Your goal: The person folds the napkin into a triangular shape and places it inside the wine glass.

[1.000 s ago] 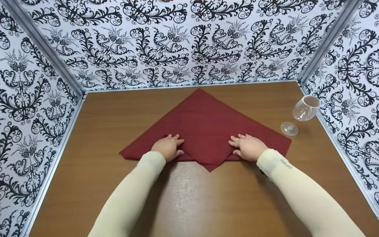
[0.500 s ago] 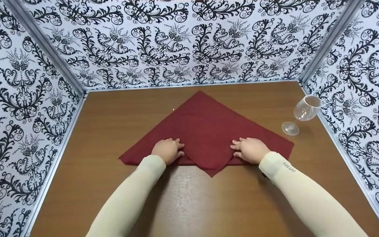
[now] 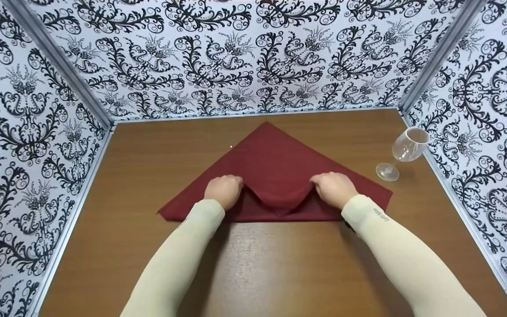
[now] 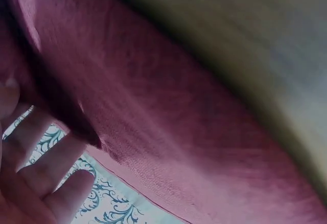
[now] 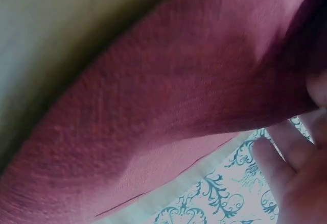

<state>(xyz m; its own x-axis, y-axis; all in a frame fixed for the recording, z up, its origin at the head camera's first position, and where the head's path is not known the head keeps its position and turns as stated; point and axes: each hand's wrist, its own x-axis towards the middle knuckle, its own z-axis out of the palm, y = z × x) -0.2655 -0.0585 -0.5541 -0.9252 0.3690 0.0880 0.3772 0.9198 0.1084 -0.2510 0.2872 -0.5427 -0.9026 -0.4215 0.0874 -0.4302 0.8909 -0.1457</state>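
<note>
A dark red cloth napkin (image 3: 271,163) lies folded on the wooden table, its peak pointing to the back wall and its straight folded edge towards me. My left hand (image 3: 223,192) pinches the left edge of its upper flap, and my right hand (image 3: 334,189) pinches the right edge. Between the hands the flap is lifted and sags, with its tip near the front fold. The left wrist view shows fingers (image 4: 61,163) at the raised cloth. Similar fingers (image 5: 286,152) appear beside the cloth in the right wrist view.
A clear wine glass (image 3: 407,147) stands upright at the right, near the side wall. Patterned white panels (image 3: 236,57) close off the back and both sides of the wooden table (image 3: 253,273).
Both hands have gone from lying with spread fingers on the napkin to pinching the flap's edges. The flap has risen, and its front tip has moved back from over the bare table.
</note>
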